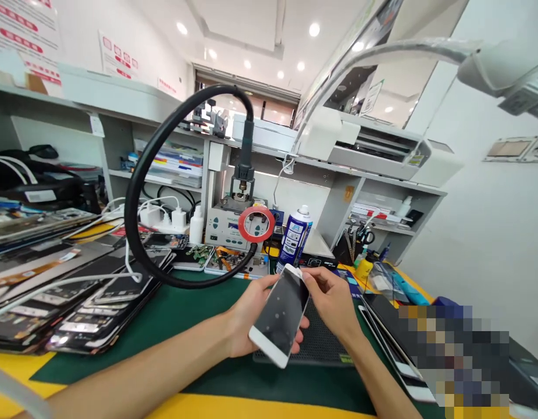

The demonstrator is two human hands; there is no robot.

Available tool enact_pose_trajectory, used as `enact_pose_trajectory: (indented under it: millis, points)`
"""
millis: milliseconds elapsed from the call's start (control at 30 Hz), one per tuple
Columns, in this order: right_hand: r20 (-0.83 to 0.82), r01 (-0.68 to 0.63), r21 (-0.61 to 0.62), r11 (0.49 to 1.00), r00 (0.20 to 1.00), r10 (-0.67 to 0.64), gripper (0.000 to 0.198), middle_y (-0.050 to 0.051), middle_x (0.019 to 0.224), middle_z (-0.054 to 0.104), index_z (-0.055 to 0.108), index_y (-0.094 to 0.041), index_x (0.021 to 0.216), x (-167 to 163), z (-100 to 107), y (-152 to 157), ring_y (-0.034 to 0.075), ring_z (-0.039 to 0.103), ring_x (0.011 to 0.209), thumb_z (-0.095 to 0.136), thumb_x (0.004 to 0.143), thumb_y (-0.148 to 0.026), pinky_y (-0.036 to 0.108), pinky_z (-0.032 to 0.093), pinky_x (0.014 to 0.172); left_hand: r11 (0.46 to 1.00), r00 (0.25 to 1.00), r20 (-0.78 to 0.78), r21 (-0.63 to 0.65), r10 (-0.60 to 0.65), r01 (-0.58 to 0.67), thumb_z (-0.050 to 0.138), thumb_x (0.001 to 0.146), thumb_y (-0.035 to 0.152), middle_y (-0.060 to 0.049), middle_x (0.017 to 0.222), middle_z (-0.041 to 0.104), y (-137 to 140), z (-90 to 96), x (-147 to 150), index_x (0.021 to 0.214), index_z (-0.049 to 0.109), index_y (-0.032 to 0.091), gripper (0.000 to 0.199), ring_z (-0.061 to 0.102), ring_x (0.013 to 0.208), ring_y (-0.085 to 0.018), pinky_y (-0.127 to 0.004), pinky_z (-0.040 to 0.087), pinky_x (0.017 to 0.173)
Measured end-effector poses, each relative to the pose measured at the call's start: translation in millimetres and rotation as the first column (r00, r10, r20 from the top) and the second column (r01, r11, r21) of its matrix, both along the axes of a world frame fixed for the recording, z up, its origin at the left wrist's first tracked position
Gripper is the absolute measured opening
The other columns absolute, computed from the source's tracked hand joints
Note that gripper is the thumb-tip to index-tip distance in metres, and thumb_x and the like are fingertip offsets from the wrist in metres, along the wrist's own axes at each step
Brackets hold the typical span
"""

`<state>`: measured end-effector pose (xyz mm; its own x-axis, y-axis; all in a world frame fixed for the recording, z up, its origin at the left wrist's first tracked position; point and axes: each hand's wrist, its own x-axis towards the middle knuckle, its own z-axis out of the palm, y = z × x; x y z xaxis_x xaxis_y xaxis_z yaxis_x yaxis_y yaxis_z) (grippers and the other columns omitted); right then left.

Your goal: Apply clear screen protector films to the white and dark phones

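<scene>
A white-framed smartphone (279, 317) with a dark screen is held tilted above the work mat. My left hand (246, 317) is wrapped around it from below, with the thumb along its left edge and fingertips showing past the right edge. At the phone's upper right corner, my right hand (332, 297) has its thumb and index finger pinched together. Whether something small sits between those fingers is hidden. Under the phone lies a black textured pad (325, 337) on the green mat (199, 317).
A blue spray can (295, 235) stands just behind the phone. Further back are a hot-air station (225, 224) with a looping black hose (133, 192) and a red tape roll (256, 224). Stacked phone parts (98, 308) crowd the left; phone screens (395, 343) lie at right.
</scene>
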<state>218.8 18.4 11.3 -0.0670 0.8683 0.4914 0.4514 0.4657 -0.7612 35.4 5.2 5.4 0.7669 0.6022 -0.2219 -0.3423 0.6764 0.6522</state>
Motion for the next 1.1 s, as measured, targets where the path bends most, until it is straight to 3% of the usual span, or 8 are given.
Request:
enact_pose_trajectory:
  millis: [200, 367, 600, 800, 933, 1100]
  points:
    - [-0.173, -0.141, -0.134, 0.981, 0.978, 0.117, 0.023, 0.006, 0.09, 0.076, 0.075, -0.019, 0.091, 0, 2, 3, 0.023, 0.07, 0.086, 0.066, 0.086, -0.039, 0.03, 0.053, 0.073, 1.0, 0.998, -0.07, 0.003, -0.003, 0.003, 0.034, 0.09, 0.062, -0.018, 0.088, 0.067, -4, 1.6, 2, 0.098, 0.067, 0.003, 0.069, 0.065, 0.068, -0.026, -0.038, 0.054, 0.062]
    - [-0.176, -0.173, -0.169, 0.97, 0.974, 0.143, 0.023, 0.005, 0.089, 0.077, 0.075, -0.019, 0.093, -1, 3, 5, 0.022, 0.07, 0.082, 0.064, 0.087, -0.037, 0.029, 0.053, 0.07, 1.0, 0.992, -0.125, 0.008, -0.002, 0.003, 0.035, 0.089, 0.064, -0.019, 0.091, 0.067, -2, -3.5, 4, 0.101, 0.067, 0.002, 0.071, 0.065, 0.071, -0.027, -0.038, 0.053, 0.064]
    - [-0.038, -0.144, -0.03, 0.989, 0.989, 0.143, 0.022, 0.002, 0.106, 0.075, 0.075, -0.025, 0.101, 2, 2, 2, 0.021, 0.068, 0.097, 0.057, 0.093, -0.033, 0.031, 0.053, 0.08, 1.0, 0.987, -0.16, 0.024, 0.003, 0.001, 0.036, 0.091, 0.063, -0.016, 0.085, 0.067, -4, -0.1, 5, 0.092, 0.066, 0.007, 0.064, 0.065, 0.067, -0.026, -0.038, 0.053, 0.063]
    - [0.189, -0.105, 0.216, 0.971, 0.98, 0.064, 0.021, 0.0, 0.113, 0.074, 0.074, -0.027, 0.104, 3, -5, 4, 0.023, 0.058, 0.121, 0.059, 0.091, -0.022, 0.04, 0.042, 0.102, 1.0, 0.988, -0.155, 0.007, 0.012, -0.011, 0.037, 0.085, 0.075, -0.02, 0.093, 0.069, -6, 2.6, 6, 0.098, 0.064, 0.009, 0.072, 0.067, 0.068, -0.028, -0.039, 0.053, 0.061]
    - [0.304, -0.16, 0.281, 0.946, 0.95, 0.071, 0.021, -0.002, 0.115, 0.073, 0.072, -0.029, 0.104, 1, -8, 3, 0.023, 0.054, 0.126, 0.058, 0.092, -0.018, 0.042, 0.038, 0.101, 0.999, 0.995, -0.098, -0.043, -0.011, 0.007, 0.039, 0.083, 0.077, -0.019, 0.097, 0.07, -5, 4.3, 6, 0.103, 0.063, 0.011, 0.073, 0.069, 0.071, -0.031, -0.042, 0.054, 0.062]
    - [0.392, -0.274, 0.321, 0.906, 0.91, 0.136, 0.018, -0.003, 0.112, 0.074, 0.071, -0.028, 0.1, -12, -8, -8, 0.022, 0.05, 0.13, 0.057, 0.094, -0.018, 0.04, 0.034, 0.101, 0.997, 0.993, -0.118, -0.079, 0.0, -0.01, 0.04, 0.083, 0.077, -0.02, 0.08, 0.071, -1, 6.5, 1, 0.09, 0.065, 0.009, 0.072, 0.069, 0.066, -0.032, -0.042, 0.054, 0.06]
